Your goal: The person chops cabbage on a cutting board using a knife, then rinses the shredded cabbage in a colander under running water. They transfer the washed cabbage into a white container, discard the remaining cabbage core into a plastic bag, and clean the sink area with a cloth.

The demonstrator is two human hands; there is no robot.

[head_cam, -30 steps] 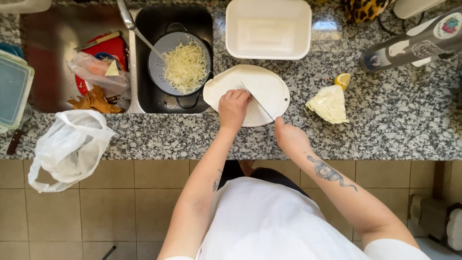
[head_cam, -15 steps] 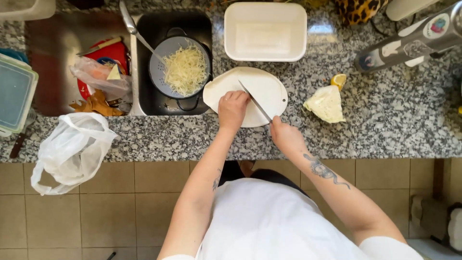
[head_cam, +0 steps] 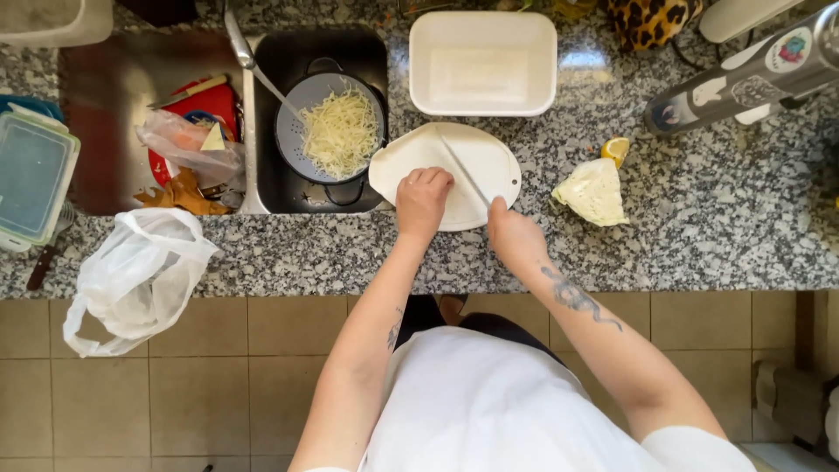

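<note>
The left hand (head_cam: 423, 197) rests curled, knuckles up, on the white oval cutting board (head_cam: 489, 157), its fingers folded down; whether anything lies beneath them cannot be told. The right hand (head_cam: 516, 236), at about 4 o'clock from the left one, is closed round the handle of a knife (head_cam: 461, 169), whose thin blade runs up toward 11 o'clock across the board, its edge just beside the left knuckles. The board lies on the speckled granite desk (head_cam: 699, 236), its left end reaching over the rim of the sink (head_cam: 271, 188).

In the sink, at 10 o'clock from the left hand, stands a dark colander (head_cam: 330, 129) filled with pale shredded cabbage (head_cam: 341, 133). At 12 o'clock from the board sits a white rectangular container (head_cam: 482, 63), empty inside. At 3 o'clock from the board a wedge of cabbage (head_cam: 594, 192) lies on the desk, with a small piece of lemon (head_cam: 615, 150) touching its upper edge. Farther toward 2 o'clock a long metallic cylinder (head_cam: 752, 74) lies tilted.

To the far left, at 9 o'clock, a clear lidded box (head_cam: 33, 175) sits by the basin holding scraps and a red plate (head_cam: 188, 109). A white plastic bag (head_cam: 131, 275) hangs over the desk's front edge at 8 o'clock.
</note>
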